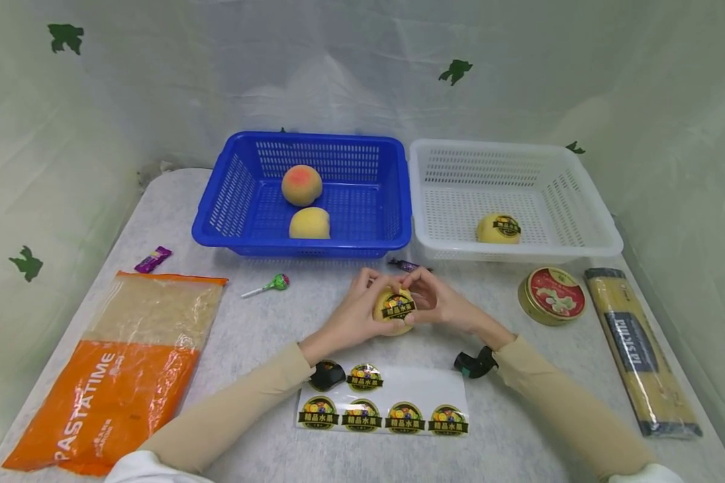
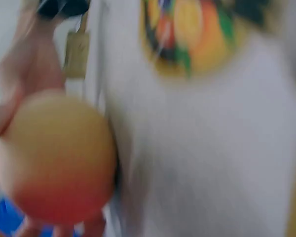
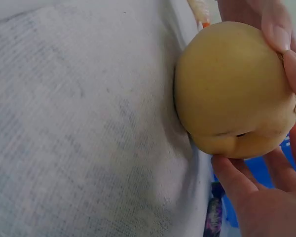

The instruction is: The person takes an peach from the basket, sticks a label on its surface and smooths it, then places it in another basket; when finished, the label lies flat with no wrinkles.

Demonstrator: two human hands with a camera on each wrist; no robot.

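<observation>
Both hands hold a yellow peach [image 1: 387, 296] low over the middle of the table, as the head view shows. A round black-and-gold fruit sticker [image 1: 398, 308] sits on its upward-facing side. My left hand [image 1: 358, 306] grips the peach from the left, with thumb and fingers curved round it. From the other side my right hand [image 1: 448, 303] pinches it, fingertips right at the sticker's edge. A red blush marks the peach [image 2: 59, 158] in the left wrist view. The right wrist view shows the plain yellow side and stem hollow of the peach [image 3: 232, 84].
A sticker sheet [image 1: 423, 384] lies in front. Behind stand a blue basket [image 1: 302, 251] with two peaches and a white basket [image 1: 519, 252] with one stickered peach. Around lie a pasta bag [image 1: 139, 376], a lollipop [image 1: 280, 282], a candy tin [image 1: 552, 295] and a spaghetti pack [image 1: 640, 355].
</observation>
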